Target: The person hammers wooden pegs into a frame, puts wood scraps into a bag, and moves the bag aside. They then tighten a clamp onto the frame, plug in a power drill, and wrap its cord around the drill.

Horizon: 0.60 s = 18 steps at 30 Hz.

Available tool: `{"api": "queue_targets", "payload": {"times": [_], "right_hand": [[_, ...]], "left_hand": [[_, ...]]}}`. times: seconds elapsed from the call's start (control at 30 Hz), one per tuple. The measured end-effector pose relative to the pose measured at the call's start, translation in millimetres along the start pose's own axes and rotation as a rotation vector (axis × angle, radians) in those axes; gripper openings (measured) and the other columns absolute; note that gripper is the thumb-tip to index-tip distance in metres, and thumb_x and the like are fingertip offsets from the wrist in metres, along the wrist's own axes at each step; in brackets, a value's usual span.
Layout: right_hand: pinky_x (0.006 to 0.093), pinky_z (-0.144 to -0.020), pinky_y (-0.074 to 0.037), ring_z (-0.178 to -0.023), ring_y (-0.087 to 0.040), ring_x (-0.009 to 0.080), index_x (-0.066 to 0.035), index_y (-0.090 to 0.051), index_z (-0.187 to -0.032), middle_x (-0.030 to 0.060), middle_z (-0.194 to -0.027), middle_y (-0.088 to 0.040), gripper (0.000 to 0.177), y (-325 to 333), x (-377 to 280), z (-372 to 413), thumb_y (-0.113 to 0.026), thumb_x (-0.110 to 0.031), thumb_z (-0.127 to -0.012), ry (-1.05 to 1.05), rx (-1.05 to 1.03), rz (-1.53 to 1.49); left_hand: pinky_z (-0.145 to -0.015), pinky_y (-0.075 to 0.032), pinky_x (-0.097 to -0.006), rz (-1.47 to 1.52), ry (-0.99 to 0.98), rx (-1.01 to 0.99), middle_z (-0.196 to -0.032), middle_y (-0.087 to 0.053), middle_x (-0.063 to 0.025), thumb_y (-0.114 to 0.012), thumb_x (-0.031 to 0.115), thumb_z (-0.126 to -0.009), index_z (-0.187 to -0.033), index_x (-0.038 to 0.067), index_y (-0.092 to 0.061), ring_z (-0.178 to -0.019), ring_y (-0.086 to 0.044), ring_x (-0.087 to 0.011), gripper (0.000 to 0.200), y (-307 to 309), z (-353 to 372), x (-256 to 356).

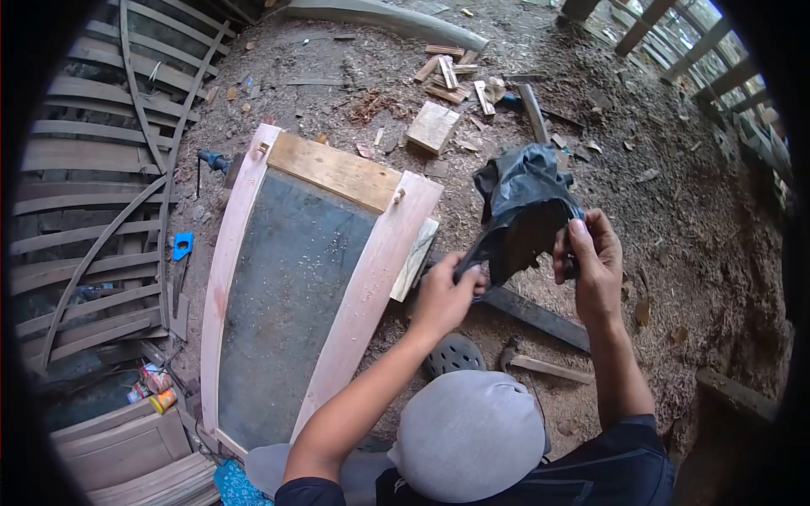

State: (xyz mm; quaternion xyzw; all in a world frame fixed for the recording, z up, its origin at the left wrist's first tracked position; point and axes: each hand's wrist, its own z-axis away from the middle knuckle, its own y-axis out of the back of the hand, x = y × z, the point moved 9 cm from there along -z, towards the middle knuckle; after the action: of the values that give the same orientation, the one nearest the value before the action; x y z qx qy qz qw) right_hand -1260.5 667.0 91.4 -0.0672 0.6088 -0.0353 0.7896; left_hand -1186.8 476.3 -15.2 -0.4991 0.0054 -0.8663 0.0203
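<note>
l hand (445,291): gripping blk plastic (531,181) low on l side
r hand (595,253): pinching its r edge
plastic: hanging btwn hands, beside wood frame (371,287)
risk: poss. tearing if hands are pulling too hard

A: Black sheet (527,181)?
B: Thin plastic by the look; crinkled, glossy highlights.
A: Frame (371,287)?
B: Wood, pale pink, smooth, matt. Its crosspiece (333,171): yellower wood, visible grain.
A: Inner panel (287,295)?
B: Dull grey, speckled; material unclear.
A: Saw handle (182,245)?
B: Smooth blue plastic, looks like.
A: Cap (471,430)?
B: Grey cloth, matt.
A: Ground (675,253)?
B: Rough, crumbly, matt.
</note>
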Motion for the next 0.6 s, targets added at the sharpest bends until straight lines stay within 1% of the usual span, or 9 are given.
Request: {"api": "queue_targets", "payload": {"times": [0.1,0.17,0.27,0.33,0.37,0.4,0.5,0.53,0.6], "right_hand": [[0.0201,-0.047,-0.038,-0.055,-0.051,0.0049,-0.009,-0.055,-0.091,0.0011,-0.068,-0.058,0.028,11.4,7.3,-26.9,-0.049,-0.033,-0.103,-0.029,-0.014,0.217],[0.0218,-0.049,-0.038,-0.055,-0.05,0.0058,-0.008,-0.057,-0.09,-0.0002,-0.068,-0.057,0.044,9.6,7.3,-71.0,-0.038,-0.045,-0.104,0.058,-0.005,0.134],[0.0229,-0.055,-0.042,-0.064,-0.053,0.0082,-0.004,-0.064,-0.099,0.0013,-0.073,-0.061,0.04,-17.7,35.4,-176.5,-0.055,-0.043,-0.098,0.066,-0.013,0.292],[0.0315,-0.069,-0.05,-0.074,-0.062,0.0169,0.002,-0.069,-0.102,0.0079,-0.083,-0.069,0.042,-49.6,64.7,-262.9,-0.063,-0.039,-0.092,0.133,-0.066,0.56],[0.034,-0.079,-0.052,-0.085,-0.069,0.0224,0.001,-0.071,-0.104,0.0148,-0.092,-0.073,0.045,-65.5,77.1,-306.5,-0.066,-0.041,-0.089,0.233,-0.02,0.719],[0.0374,-0.087,-0.052,-0.096,-0.07,0.0278,-0.001,-0.072,-0.107,0.0193,-0.099,-0.073,0.048,-81.6,94.3,-344.6,-0.068,-0.044,-0.086,0.197,-0.033,0.833],[0.0428,-0.093,-0.051,-0.108,-0.065,0.0343,-0.002,-0.062,-0.123,0.0226,-0.115,-0.067,0.06,-116.7,112.3,-411.9,-0.074,-0.043,-0.081,0.183,0.058,1.147],[0.0428,-0.093,-0.051,-0.108,-0.065,0.0343,-0.002,-0.062,-0.123,0.0226,-0.115,-0.067,0.06,-124.2,117.9,-418.3,-0.074,-0.043,-0.081,0.19,0.049,1.143],[0.0451,-0.098,-0.048,-0.117,-0.058,0.0392,-0.003,-0.047,-0.136,0.0257,-0.128,-0.058,0.066,-130.0,117.4,-427.0,-0.073,-0.031,-0.083,0.26,0.168,1.348]], "left_hand": [[-0.063,-0.049,-0.0239,0.139,-0.001,-0.046,-0.076,-0.059,-0.0012,-0.06,0.012,-0.096,-0.106,0.0,-0.059,-0.066,-0.056,-0.0075,0.016,34.9,29.7,35.4],[-0.054,-0.043,-0.0219,0.232,0.015,0.011,-0.073,-0.055,0.001,-0.063,0.014,-0.095,-0.104,0.002,-0.059,-0.061,-0.05,-0.0046,0.016,60.4,56.3,63.3],[-0.048,-0.038,-0.0205,0.432,0.059,0.213,-0.066,-0.049,0.003,-0.063,0.014,-0.095,-0.099,0.004,-0.059,-0.054,-0.044,-0.0038,0.011,108.4,91.9,79.4],[-0.041,-0.033,-0.0193,0.522,0.069,0.367,-0.062,-0.046,0.0037,-0.062,0.015,-0.096,-0.104,0.005,-0.058,-0.047,-0.038,-0.003,0.013,138.5,118.3,80.5],[-0.038,-0.03,-0.0189,0.553,0.068,0.461,-0.061,-0.045,0.0037,-0.061,0.016,-0.097,-0.107,0.006,-0.057,-0.044,-0.035,-0.003,0.015,154.5,132.9,78.6],[-0.038,-0.03,-0.0189,0.55,0.062,0.469,-0.061,-0.045,0.0037,-0.061,0.016,-0.097,-0.107,0.006,-0.057,-0.044,-0.035,-0.003,0.015,165.0,142.7,79.5],[-0.035,-0.029,-0.0189,0.579,0.05,0.569,-0.059,-0.045,0.0024,-0.058,0.02,-0.099,-0.111,0.006,-0.055,-0.04,-0.034,-0.0032,0.018,196.4,175.8,71.9],[-0.035,-0.029,-0.019,0.597,0.045,0.63,-0.059,-0.044,0.0024,-0.056,0.022,-0.1,-0.113,0.006,-0.054,-0.039,-0.034,-0.0033,0.02,207.0,187.1,66.7],[-0.035,-0.028,-0.019,0.617,0.036,0.699,-0.058,-0.044,0.0023,-0.055,0.023,-0.101,-0.114,0.006,-0.053,-0.039,-0.034,-0.0033,0.021,220.2,203.6,59.6]]}}
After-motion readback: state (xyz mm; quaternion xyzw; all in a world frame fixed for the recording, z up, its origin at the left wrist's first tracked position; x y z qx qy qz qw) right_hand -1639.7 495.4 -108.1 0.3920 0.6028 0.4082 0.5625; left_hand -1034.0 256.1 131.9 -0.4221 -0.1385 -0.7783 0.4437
